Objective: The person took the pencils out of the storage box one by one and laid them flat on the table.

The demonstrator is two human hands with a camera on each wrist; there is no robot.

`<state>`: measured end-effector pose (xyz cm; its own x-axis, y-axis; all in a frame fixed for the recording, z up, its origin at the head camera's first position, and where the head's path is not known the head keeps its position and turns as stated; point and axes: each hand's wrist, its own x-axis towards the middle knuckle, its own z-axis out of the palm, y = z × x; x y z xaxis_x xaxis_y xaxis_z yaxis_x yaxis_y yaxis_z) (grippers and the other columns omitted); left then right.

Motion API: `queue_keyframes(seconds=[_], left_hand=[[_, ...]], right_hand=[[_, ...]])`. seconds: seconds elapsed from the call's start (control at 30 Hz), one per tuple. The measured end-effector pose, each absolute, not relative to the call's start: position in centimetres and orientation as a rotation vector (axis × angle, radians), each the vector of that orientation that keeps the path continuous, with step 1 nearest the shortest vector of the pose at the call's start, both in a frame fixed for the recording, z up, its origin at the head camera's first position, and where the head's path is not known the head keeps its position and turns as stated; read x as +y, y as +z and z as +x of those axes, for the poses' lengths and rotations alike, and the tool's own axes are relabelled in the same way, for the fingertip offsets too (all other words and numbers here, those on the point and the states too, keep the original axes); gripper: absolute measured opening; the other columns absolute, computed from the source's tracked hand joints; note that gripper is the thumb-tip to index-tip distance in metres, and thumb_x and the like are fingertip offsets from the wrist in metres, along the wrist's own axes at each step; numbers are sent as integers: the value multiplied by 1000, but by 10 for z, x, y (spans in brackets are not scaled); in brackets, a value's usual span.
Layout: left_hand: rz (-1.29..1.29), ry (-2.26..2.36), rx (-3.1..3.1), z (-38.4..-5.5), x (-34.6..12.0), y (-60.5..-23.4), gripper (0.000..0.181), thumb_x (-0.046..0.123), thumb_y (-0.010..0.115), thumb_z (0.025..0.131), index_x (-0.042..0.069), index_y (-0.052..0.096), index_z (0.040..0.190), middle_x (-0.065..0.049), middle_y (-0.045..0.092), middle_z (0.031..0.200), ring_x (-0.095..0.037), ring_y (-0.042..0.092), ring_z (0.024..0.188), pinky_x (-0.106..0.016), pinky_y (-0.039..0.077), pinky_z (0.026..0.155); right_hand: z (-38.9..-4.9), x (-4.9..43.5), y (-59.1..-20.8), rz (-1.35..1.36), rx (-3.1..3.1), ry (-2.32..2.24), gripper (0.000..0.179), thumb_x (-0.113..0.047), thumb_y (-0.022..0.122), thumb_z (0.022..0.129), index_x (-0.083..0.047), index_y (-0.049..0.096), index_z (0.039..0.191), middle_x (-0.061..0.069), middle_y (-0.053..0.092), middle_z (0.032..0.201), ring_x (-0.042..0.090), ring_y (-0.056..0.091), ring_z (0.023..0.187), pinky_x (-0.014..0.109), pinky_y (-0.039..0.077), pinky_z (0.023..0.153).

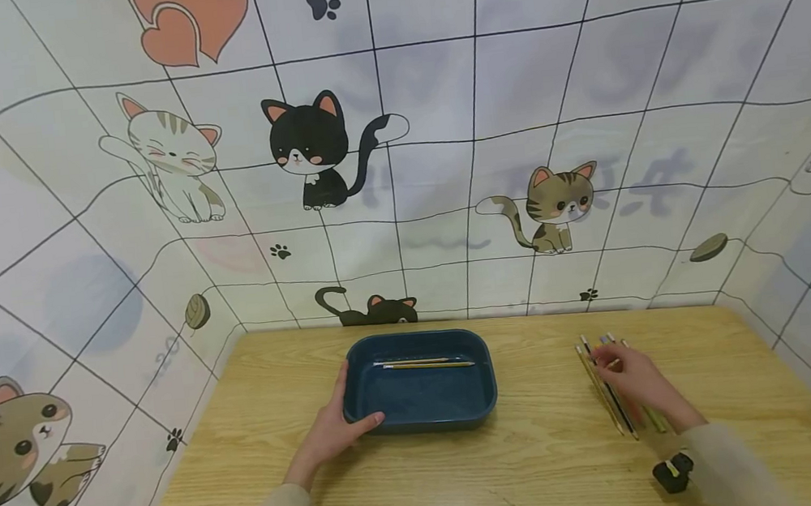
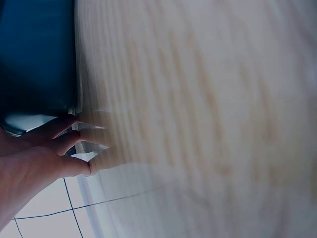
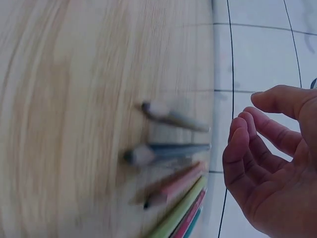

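Observation:
A dark blue rectangular tray (image 1: 422,426) sits on the table with two pencils (image 1: 427,365) lying inside near its back. My left hand (image 1: 335,431) rests at the tray's front left corner, thumb over the front rim and fingers spread along the outer left side; the left wrist view shows those fingers against the tray wall (image 2: 37,59). At the right, my right hand (image 1: 633,378) hovers over a group of colored pencils (image 1: 606,396). In the right wrist view that hand (image 3: 272,163) has loosely bent fingers, thumb apart from them, with nothing between. Blurred pencils (image 3: 168,153) lie beside it.
The light wooden table (image 1: 542,452) carries the tray and the loose pencils. Behind and at both sides rises white cloth (image 1: 435,177) with a grid and cartoon cats. Table surface lies between the tray and the pencil group.

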<state>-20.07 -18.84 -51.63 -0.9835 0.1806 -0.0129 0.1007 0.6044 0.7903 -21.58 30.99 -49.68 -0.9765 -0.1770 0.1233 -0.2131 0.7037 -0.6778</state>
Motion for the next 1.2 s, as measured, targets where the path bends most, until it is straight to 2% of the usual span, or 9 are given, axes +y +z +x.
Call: queue_keyframes(seconds=[0.33, 0.57, 0.97, 1.2], left_hand=[[239, 1341, 2726, -200, -188, -516, 109, 39, 78, 81, 14, 3, 156, -30, 26, 150, -47, 45, 123, -57, 36, 98], [229, 1353, 2715, -200, -187, -514, 109, 39, 78, 81, 13, 4, 156, -30, 26, 151, -47, 45, 123, -57, 36, 98], [239, 1358, 2711, -200, -189, -516, 109, 40, 78, 81, 13, 4, 156, -29, 25, 151, -47, 45, 123, -57, 36, 98], [247, 1355, 2716, -202, -190, -517, 109, 42, 77, 81, 14, 4, 157, -28, 25, 152, -47, 45, 123, -57, 36, 98]], right_hand=[[-221, 277, -495, 473, -2757, 1220, 18, -4, 62, 93, 6, 63, 109, 8, 62, 93, 21, 59, 79, 31, 48, 63], [-226, 252, -491, 498, -2719, 1249, 16, -7, 64, 93, 0, 65, 107, 2, 62, 89, 20, 60, 79, 31, 48, 64], [-236, 204, -482, 560, -2691, 1349, 13, -3, 64, 92, -4, 66, 105, 2, 62, 89, 19, 60, 79, 31, 49, 65], [-242, 178, -477, 676, -2641, 1406, 13, -4, 64, 93, -1, 65, 105, 3, 63, 90, 21, 60, 81, 34, 49, 70]])
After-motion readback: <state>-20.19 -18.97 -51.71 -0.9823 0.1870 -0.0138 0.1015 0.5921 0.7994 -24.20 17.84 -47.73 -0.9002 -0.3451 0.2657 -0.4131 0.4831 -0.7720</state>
